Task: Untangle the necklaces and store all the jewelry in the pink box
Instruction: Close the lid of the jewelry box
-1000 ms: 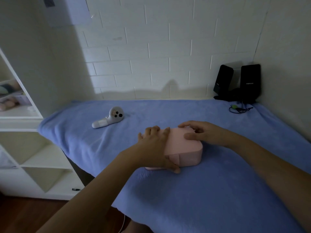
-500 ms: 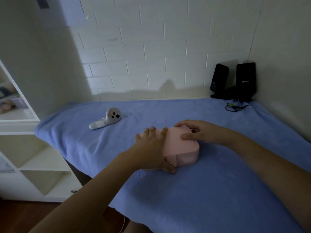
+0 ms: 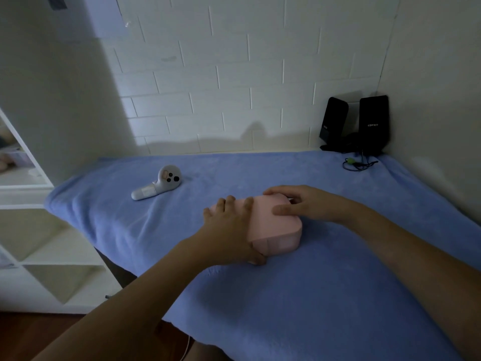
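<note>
The pink box (image 3: 276, 227) lies closed on the blue towel, near the middle of the table. My left hand (image 3: 229, 230) covers its left side, fingers over the lid and thumb hooked against the front lower corner. My right hand (image 3: 307, 204) holds the far right part of the box, with the thumb flat on the lid and the fingers curled over the back edge. No necklace or other jewelry shows anywhere; the inside of the box is hidden.
A white handheld controller (image 3: 158, 186) lies on the blue towel (image 3: 312, 295) at the back left. Two black speakers (image 3: 364, 126) with a coiled cable (image 3: 356, 164) stand in the back right corner. A white shelf unit (image 3: 33, 243) is at the left.
Both hands stay on the closed pink box in nearly the same grip. Only the camera view has drifted slightly.
</note>
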